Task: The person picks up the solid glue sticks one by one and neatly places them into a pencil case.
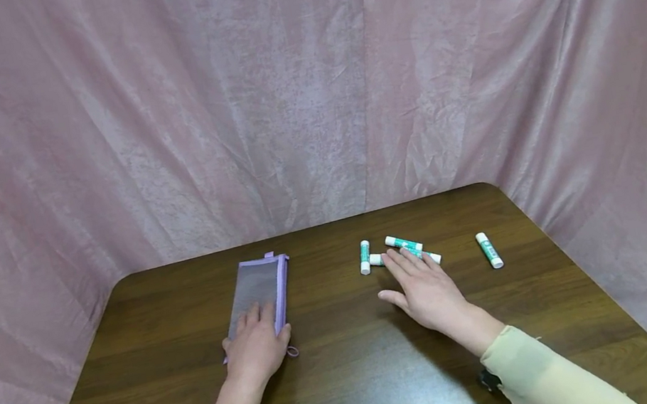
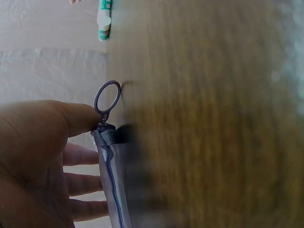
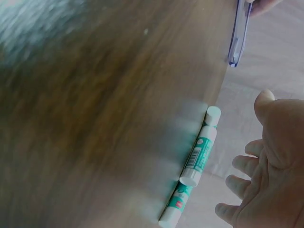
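While the purple mesh zipper pouch (image 1: 255,283) is laid flat on the left part of the wood-grain worktop (image 1: 349,349), its near end is covered by the left hand (image 1: 253,348), whose fingers are extended over the mesh, unclenched. The thumb is placed at the edge bearing the zipper (image 2: 111,173), just beside the pull ring (image 2: 96,99). The right hand (image 1: 427,292) is suspended, released and with fingers spread, near a group of three green-and-white glue sticks; a gap between hand and sticks is shown in the right wrist view. The middle glue stick (image 1: 433,257) is partly hidden by the fingertips in the head view. The rear glue stick (image 1: 404,243) is laid close behind it, and the left glue stick (image 1: 365,257) just beside its left end. The separate glue stick (image 1: 489,250) is positioned farther right, apart from the group. Both forearms are covered by pale sleeves (image 1: 537,363), and the worktop is backed by a pink curtain (image 1: 278,94).
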{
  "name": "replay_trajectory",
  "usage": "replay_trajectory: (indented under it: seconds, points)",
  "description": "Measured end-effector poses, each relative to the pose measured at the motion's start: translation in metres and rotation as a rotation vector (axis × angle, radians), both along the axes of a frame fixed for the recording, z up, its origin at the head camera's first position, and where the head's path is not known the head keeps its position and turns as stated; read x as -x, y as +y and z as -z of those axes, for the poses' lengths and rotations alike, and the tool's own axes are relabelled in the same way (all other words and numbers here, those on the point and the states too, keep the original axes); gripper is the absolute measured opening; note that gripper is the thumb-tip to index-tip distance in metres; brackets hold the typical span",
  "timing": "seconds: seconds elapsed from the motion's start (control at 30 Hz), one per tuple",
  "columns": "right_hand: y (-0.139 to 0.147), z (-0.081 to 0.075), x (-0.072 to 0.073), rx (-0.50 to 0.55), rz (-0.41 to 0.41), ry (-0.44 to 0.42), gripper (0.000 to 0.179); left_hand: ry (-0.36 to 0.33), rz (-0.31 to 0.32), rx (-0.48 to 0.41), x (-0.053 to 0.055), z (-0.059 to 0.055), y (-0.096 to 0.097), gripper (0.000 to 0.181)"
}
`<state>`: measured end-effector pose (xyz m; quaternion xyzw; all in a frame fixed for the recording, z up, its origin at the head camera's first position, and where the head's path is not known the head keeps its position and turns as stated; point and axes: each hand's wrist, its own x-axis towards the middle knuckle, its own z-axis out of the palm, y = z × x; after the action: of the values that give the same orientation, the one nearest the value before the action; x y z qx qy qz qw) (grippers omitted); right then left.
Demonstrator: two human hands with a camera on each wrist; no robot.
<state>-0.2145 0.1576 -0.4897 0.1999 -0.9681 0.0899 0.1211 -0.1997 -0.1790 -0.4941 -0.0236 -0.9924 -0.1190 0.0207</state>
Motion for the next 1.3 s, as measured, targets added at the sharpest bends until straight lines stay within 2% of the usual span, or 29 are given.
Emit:
replay_trajectory:
  seconds: [0.57,1.1,1.3]
  points:
    - [0.033,-0.003,-0.001,0.048,0.048,-0.009,0.075,-0.011,0.017,0.019,-0.003,0.000,0.008,0.064]
    - [0.064,0.002,-0.005,0.052,0.128,-0.086,0.074,0.009,0.037,0.028,-0.008,0.001,0.015,0.063]
    - [0.079,0.003,-0.006,0.064,0.155,-0.067,0.074,0.009,0.044,0.034,-0.008,0.001,0.017,0.062]
